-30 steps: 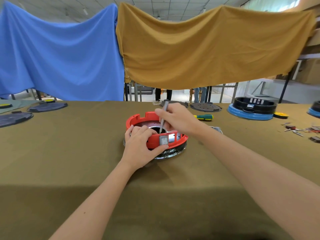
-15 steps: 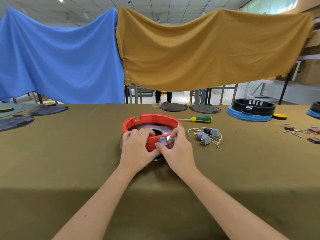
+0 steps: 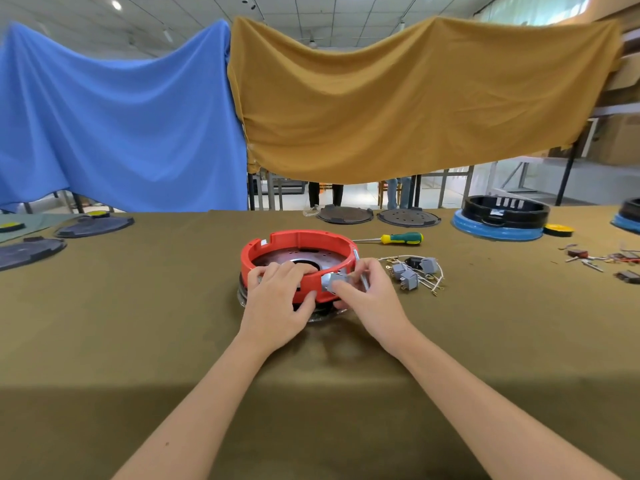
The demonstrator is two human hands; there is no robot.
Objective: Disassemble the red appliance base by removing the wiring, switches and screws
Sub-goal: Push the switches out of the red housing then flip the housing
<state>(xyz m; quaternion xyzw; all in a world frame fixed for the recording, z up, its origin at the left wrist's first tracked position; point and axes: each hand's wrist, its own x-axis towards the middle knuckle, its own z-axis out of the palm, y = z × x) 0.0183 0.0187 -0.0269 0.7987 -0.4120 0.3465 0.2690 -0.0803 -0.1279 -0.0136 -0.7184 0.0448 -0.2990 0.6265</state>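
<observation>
- Draped cloths, blue [image 3: 104, 126] on the left and mustard [image 3: 415, 98] on the right, close off the back of the room, and an olive-covered worktop [image 3: 138, 341] fills the foreground.
- Far left on the worktop lie dark flat plates [image 3: 93, 226], well apart from the work.
- At centre sits the red appliance base [image 3: 298, 242], an open ring on a metal underside, near the middle of the worktop.
- The left hand [image 3: 277, 303] grips the near rim of the base, fingers curled over the top and thumb against the outer wall.
- Just right of it, the right hand [image 3: 367, 296] pinches a grey switch [image 3: 330, 281] at the base's near wall, with a thin metal tool [image 3: 360, 271] held in the same hand; how firmly the tool is held cannot be told.
- Risk: if the switch is pulled hard while its clips are caught, the base may tip or slide, or the tool may slip against the left thumb close by.
- Risk: any wire joined to the switch could snag; none can be made out.
- Right of the base lies a pile of removed switches and wires [image 3: 415, 271], near enough to be knocked by the right wrist.
- Behind that rests a green-and-yellow screwdriver [image 3: 398, 239].
- Far right stand a black-and-blue base [image 3: 498, 220] and loose small parts [image 3: 602, 261].
- Open room is ample toward the near edge and to the left.
</observation>
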